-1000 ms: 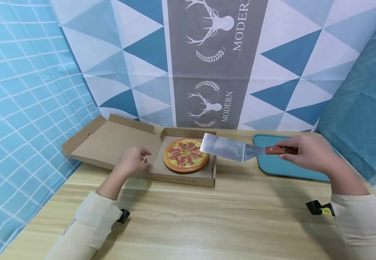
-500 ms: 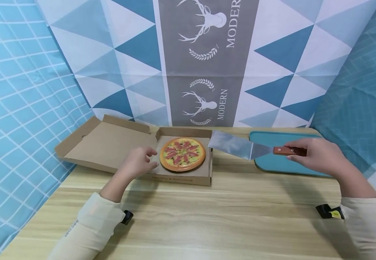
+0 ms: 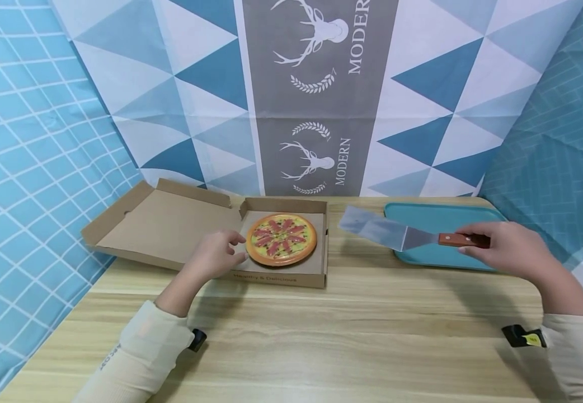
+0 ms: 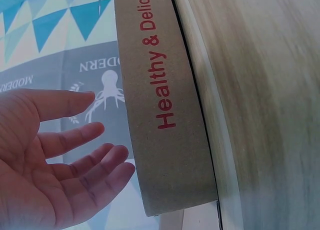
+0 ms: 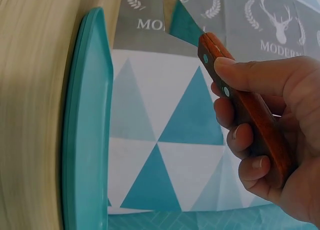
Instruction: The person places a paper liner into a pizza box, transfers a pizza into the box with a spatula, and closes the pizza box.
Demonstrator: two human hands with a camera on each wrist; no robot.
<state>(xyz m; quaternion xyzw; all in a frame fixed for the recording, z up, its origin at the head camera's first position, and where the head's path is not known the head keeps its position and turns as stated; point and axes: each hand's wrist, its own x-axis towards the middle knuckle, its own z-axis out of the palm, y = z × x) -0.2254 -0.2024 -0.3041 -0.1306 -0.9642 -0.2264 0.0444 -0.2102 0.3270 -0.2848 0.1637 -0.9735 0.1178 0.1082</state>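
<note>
A round pizza (image 3: 281, 239) with red and yellow topping lies in the right half of an opened cardboard pizza box (image 3: 316, 280). My left hand (image 3: 216, 254) hovers at the pizza's left side, over the box, with relaxed fingers and nothing in them. In the left wrist view that hand (image 4: 70, 160) is beside the box's printed front wall (image 4: 165, 100). My right hand (image 3: 510, 249) grips the wooden handle of a pizza spatula (image 3: 382, 229); its wide metal blade points left, between box and tray. The right wrist view shows fingers curled round the handle (image 5: 250, 115).
A teal tray (image 3: 442, 215) lies at the back right, partly behind the spatula and right hand. The box lid (image 3: 170, 221) is folded open to the left, near the tiled-pattern wall. A patterned cloth (image 3: 311, 101) rises behind the wooden table (image 3: 332, 341).
The spatula's blade has moved right, away from over the pizza's edge to past the box's right side. My left hand stays near the pizza's left edge. The head view has shifted slightly.
</note>
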